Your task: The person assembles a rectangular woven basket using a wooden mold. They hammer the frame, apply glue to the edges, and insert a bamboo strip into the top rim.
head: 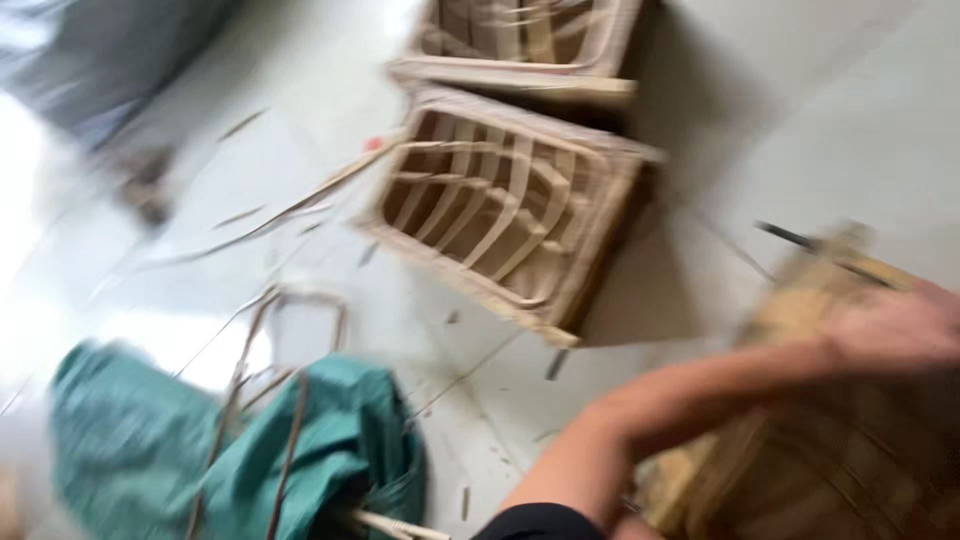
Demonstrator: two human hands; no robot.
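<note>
The picture is blurred by motion. My left hand reaches across to the right and lies on the top edge of a woven cane basket at the lower right, fingers curled over its rim. My forearm runs from a black sleeve at the bottom centre up to that hand. A thin dark stick pokes out just beyond the basket's top. My right hand is out of the picture.
Two open-frame cane baskets lie on the pale floor, one in the middle and one behind it. A green cloth bag with cane strips lies at the lower left. Thin cane scraps are scattered about. Someone's grey clothing shows at the top left.
</note>
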